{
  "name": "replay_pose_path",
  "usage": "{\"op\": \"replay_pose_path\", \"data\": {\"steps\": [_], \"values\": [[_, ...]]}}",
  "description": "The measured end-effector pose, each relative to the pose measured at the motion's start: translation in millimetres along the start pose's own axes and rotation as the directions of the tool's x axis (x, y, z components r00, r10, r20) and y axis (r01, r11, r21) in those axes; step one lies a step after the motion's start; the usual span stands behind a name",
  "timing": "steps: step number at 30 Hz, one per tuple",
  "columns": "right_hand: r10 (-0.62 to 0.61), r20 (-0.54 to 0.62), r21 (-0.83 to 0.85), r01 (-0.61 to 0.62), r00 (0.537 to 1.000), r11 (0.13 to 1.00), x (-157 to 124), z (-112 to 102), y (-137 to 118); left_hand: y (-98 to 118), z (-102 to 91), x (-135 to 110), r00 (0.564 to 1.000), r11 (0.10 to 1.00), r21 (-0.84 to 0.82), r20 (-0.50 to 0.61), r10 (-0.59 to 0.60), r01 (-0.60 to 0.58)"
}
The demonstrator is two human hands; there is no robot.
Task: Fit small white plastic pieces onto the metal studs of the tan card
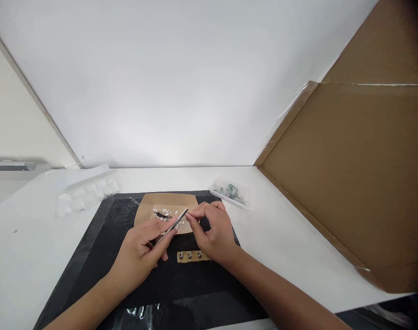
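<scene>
My left hand [143, 243] is closed around a thin, flat, dark-grey stick-like tool [172, 226]; its exact kind is unclear. The tool slants up to the right over a tan paper sheet [145, 208]. At its upper tip, thumb and index finger of my right hand [214, 231] are pinched together; whatever is between them is too small to make out. Scattered on the sheet behind the tool are small white pieces [165, 211] and a dark thin item [162, 215]. Below the hands lies a tan strip [195, 259] with several small metal studs, its right end partly behind my right hand.
A black mat [191, 293] covers the middle of the white table [26, 247]. A clear compartment tray [87, 195] with white contents stands at the back left, and a small white tray [231, 193] of greenish packets at the back right. Cardboard [360, 174] walls the right side.
</scene>
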State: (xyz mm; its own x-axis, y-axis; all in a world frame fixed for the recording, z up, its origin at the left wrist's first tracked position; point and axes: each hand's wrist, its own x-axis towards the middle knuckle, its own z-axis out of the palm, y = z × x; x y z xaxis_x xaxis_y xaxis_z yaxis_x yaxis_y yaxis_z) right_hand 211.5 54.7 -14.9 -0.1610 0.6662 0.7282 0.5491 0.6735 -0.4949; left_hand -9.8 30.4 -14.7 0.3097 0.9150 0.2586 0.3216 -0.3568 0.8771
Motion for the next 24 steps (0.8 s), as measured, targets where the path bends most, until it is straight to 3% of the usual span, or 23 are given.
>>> {"op": "replay_pose_path", "data": {"steps": [6, 11, 16, 21, 24], "values": [[-0.050, 0.094, 0.043, 0.046, 0.994, 0.998, -2.3, 1.9, 2.8, 2.0, 0.2, 0.2, 1.000, 0.999, -0.034, 0.018, -0.019, 0.019], [-0.013, 0.050, -0.029, 0.015, 0.999, 0.999, -3.5, 3.8, 2.7, 3.3, 0.5, -0.4, 0.997, 0.993, -0.092, 0.049, -0.067, 0.071], [-0.086, 0.143, -0.086, 0.099, 0.986, 0.991, -3.5, 3.8, 0.6, 2.6, 1.6, 0.5, 0.994, 0.987, -0.130, 0.064, -0.088, 0.096], [-0.073, 0.120, -0.175, 0.094, 0.990, 0.980, -1.7, 1.5, -2.2, 0.8, 1.8, -0.7, 0.995, 0.987, -0.137, 0.048, -0.083, 0.089], [-0.147, 0.178, -0.191, 0.181, 0.973, 0.965, -1.6, 1.2, -3.4, 1.1, 1.6, -1.1, 0.995, 0.986, -0.136, 0.047, -0.093, 0.098]]}}
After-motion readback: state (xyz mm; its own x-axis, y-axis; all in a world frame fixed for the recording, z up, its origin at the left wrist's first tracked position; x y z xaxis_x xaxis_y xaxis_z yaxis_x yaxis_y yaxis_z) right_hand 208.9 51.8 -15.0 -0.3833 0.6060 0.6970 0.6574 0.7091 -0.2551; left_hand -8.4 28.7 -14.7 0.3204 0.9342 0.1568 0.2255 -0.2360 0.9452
